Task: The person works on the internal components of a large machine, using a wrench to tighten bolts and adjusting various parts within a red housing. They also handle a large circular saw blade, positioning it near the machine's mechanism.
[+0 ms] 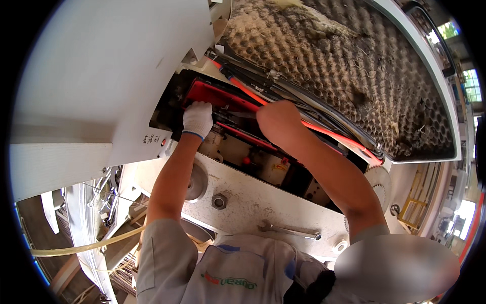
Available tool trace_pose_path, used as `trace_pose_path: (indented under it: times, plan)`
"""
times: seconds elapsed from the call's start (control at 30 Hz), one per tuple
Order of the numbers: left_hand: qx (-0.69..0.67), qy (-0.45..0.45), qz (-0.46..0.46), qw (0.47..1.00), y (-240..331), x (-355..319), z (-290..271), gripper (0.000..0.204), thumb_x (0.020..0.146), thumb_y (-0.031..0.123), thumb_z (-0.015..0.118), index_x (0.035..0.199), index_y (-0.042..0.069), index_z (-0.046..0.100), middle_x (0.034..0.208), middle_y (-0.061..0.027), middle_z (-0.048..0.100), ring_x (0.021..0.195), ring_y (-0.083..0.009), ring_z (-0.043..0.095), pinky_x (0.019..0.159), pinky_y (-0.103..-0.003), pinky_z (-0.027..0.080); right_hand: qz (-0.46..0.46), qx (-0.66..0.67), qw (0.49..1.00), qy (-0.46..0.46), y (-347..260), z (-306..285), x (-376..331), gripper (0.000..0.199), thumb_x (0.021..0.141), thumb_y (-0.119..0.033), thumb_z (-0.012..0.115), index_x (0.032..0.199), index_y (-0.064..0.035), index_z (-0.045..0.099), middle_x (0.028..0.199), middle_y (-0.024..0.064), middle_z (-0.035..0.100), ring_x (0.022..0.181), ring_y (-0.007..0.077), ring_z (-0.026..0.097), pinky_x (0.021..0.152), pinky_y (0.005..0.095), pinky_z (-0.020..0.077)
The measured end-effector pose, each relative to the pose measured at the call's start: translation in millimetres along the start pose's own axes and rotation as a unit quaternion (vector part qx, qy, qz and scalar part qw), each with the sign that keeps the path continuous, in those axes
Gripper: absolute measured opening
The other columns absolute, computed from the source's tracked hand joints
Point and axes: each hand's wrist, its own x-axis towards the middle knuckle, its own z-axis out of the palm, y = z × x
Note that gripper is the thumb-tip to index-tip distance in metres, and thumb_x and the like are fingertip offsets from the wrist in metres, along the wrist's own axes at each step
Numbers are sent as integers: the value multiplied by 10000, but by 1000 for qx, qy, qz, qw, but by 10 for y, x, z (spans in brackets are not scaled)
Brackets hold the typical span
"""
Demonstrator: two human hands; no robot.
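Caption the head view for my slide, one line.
Gloved left hand and bare right hand inside an open white machine, near a red frame, with a wrench lying nearby.

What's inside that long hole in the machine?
A long red part and a small round red thing show inside. The gloved left hand and bare right hand cover some bits; whatever lies beneath them can't be seen.
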Motion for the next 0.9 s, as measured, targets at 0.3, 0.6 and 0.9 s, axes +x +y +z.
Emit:
trace_pose_path:
  times: [0.3, 0.6, 0.9]
  plan:
    - [-338, 74, 18, 938, 918, 117, -1081, 602, 759, 226, 757, 1291, 26, 557, 1234, -230, 616, 1134, -396, 598, 995, -453, 480, 39, 236, 967, 84, 205, -469, 29, 185, 810, -167, 661, 841, -2, 738, 818, 206, 716, 779, 374, 706, 704, 452, 569]
    - [-423, 208, -149, 869, 198, 544, -838, 275, 883, 137, 656, 1074, -50, 594, 936, -224, 711, 899, -388, 701, 803, -415, 540, 57, 551, 802, 223, 84, -320, -609, 274, 885, -255, 747, 1016, -16, 716, 860, 82, 719, 782, 186, 689, 736, 315, 548]
    - [-497, 146, -176, 837, 87, 706, -922, 243, 855, 108, 640, 978, -84, 554, 788, -143, 720, 723, -207, 705, 722, -328, 562, 210, 316, 925, 24, -627, 1350, -3314, 297, 795, -177, 696, 1078, -91, 670, 1045, 105, 692, 964, 301, 661, 834, 431, 526]
